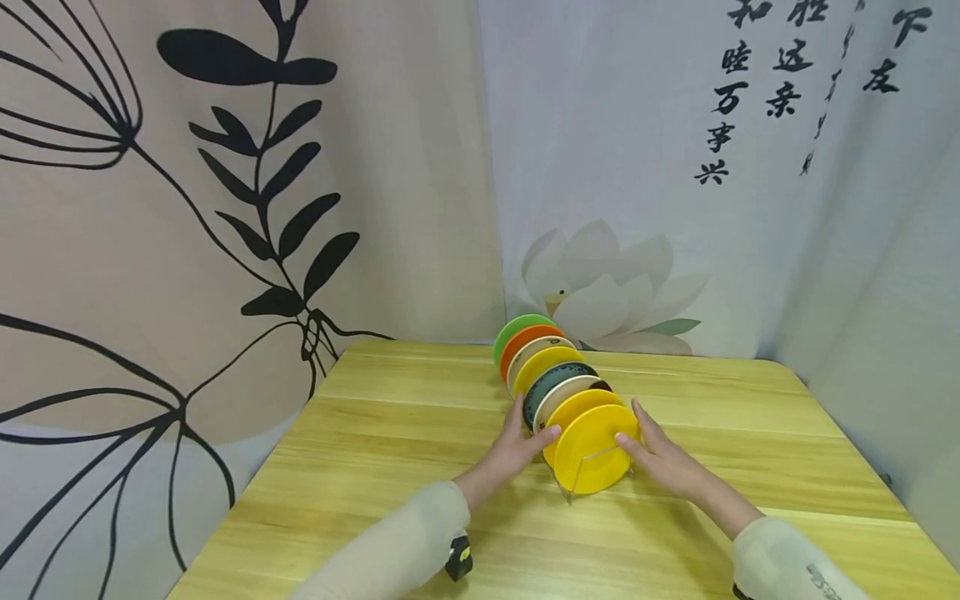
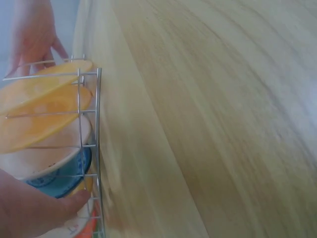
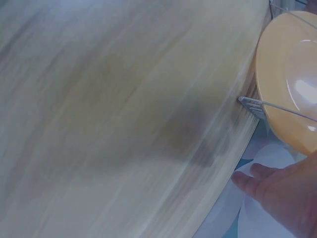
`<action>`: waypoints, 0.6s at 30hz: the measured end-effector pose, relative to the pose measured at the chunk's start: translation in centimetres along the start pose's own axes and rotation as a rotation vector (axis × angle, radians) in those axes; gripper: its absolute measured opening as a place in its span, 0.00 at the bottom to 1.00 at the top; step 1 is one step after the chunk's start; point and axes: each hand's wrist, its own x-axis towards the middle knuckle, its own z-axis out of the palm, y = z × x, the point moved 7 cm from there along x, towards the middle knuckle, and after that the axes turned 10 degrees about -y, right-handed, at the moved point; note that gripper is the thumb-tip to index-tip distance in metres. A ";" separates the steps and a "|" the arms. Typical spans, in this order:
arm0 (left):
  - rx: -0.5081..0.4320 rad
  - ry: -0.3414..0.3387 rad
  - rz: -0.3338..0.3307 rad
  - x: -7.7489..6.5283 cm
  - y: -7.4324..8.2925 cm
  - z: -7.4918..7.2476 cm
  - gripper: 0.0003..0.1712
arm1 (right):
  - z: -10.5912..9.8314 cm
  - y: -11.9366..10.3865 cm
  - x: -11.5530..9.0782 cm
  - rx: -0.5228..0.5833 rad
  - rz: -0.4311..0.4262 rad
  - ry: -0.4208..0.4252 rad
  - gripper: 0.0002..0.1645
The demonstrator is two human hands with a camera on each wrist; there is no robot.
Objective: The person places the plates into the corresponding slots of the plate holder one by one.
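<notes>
A wire rack (image 2: 100, 148) stands on the table holding a row of upright plates. In the head view, a yellow plate (image 1: 592, 454) faces front, with a second yellow plate, a cream plate and a dark blue-green plate (image 1: 558, 379) behind it. My left hand (image 1: 513, 446) is at the left side of the row, thumb toward the yellow rims; in the left wrist view a finger (image 2: 77, 203) lies at the rack's side wires. My right hand (image 1: 667, 458) is at the right side, thumb over the front plate's edge, fingers extended beside it.
Further back in the row are another yellow plate (image 1: 551, 358), a cream one, an orange plate (image 1: 513, 350) and a green plate (image 1: 504, 333). The wooden table (image 1: 390, 417) reaches a patterned curtain (image 1: 420, 183) at the back and right.
</notes>
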 end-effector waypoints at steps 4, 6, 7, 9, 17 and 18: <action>-0.015 -0.012 0.005 -0.2 -0.2 -0.5 0.58 | 0.6 -0.5 0.0 -0.002 -0.005 0.012 0.51; -0.007 -0.018 -0.003 -0.3 -0.3 -0.8 0.58 | 0.9 -0.8 0.0 0.004 -0.002 0.021 0.52; -0.005 -0.021 -0.003 -0.4 -0.3 -0.9 0.58 | 1.0 -1.0 0.0 0.005 -0.002 0.024 0.52; -0.005 -0.025 0.001 -0.5 -0.4 -1.2 0.57 | 1.3 -1.2 0.1 0.007 0.005 0.030 0.53; -0.013 -0.039 -0.002 -0.8 -0.9 -2.1 0.54 | 2.5 -2.0 0.4 0.023 0.032 0.047 0.55; -0.010 -0.044 -0.014 -0.9 -1.0 -2.2 0.54 | 2.7 -2.1 0.4 0.022 0.039 0.051 0.55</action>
